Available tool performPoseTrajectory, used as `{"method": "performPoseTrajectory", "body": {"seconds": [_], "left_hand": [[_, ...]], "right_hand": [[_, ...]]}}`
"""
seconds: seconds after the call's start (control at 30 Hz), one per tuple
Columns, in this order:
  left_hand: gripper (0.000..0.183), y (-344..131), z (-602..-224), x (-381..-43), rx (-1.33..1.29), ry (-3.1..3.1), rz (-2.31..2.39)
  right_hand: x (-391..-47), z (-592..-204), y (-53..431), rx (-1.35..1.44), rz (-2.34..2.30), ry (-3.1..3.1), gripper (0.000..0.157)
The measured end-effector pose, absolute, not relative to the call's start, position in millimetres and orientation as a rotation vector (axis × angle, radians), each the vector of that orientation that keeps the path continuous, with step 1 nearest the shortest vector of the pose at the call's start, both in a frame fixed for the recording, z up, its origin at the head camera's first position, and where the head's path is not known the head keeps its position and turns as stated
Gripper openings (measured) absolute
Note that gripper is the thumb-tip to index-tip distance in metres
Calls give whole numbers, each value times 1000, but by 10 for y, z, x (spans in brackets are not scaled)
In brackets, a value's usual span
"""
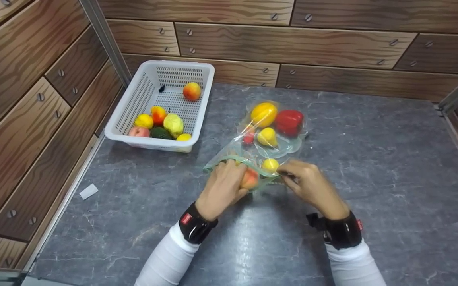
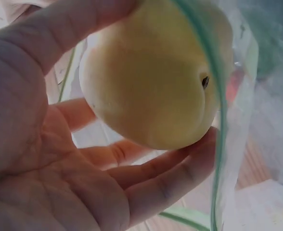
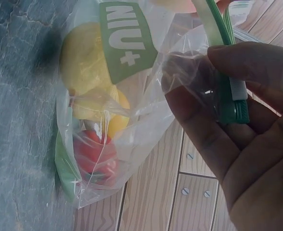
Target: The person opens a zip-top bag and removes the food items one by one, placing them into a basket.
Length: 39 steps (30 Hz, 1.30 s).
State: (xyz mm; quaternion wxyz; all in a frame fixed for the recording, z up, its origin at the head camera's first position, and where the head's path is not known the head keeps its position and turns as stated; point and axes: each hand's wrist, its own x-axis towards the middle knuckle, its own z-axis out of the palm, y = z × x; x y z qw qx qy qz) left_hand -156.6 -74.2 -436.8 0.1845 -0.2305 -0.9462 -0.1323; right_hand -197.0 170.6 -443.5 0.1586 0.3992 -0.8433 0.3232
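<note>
A clear zip bag (image 1: pixel 278 151) with a green rim lies in front of me, its mouth towards me. Inside it show a yellow fruit (image 1: pixel 264 114), a red bell pepper (image 1: pixel 290 122), a yellow pear (image 1: pixel 267 136), a small red piece (image 1: pixel 249 138) and a lemon (image 1: pixel 270 165). My left hand (image 1: pixel 222 184) holds a peach (image 2: pixel 146 82) at the bag's mouth, thumb above it and fingers beneath. At the right end of the mouth, my right hand (image 1: pixel 310 180) pinches the green zip edge (image 3: pixel 223 33) near its white slider (image 3: pixel 237 89).
A white plastic basket (image 1: pixel 207 107) stands at the back left, with several fruits in it, including an orange-red one (image 1: pixel 192 91) and a green-yellow one (image 1: pixel 173 124). A white paper scrap (image 1: pixel 89 191) lies at the left. Wood-patterned walls (image 1: pixel 229 39) edge the table (image 1: pixel 392 178).
</note>
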Motion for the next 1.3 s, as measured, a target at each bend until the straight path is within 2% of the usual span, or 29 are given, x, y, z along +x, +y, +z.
{"method": "performPoseTrajectory", "body": {"seconds": [0.17, 0.43, 0.77, 1.07, 1.3], "left_hand": [[59, -724, -4233, -1493, -610, -2757, -276], [74, -793, -4032, -1365, -672, -2817, -409], [74, -1094, -3830, -1302, -738, -2815, -616], [84, -1288, -3751, -1311, -646, -2698, -741], [85, -1482, -3717, -1429, -486, -2625, -857]], "right_hand": [[-1965, -4438, 1715, 1133, 936, -2407, 25], [-1973, -4430, 1715, 1127, 934, -2417, 24], [-1975, -4442, 1714, 1129, 934, -2418, 24], [-1969, -4439, 1719, 1122, 918, -2430, 25], [-1964, -4456, 1705, 1126, 942, -2425, 23]]}}
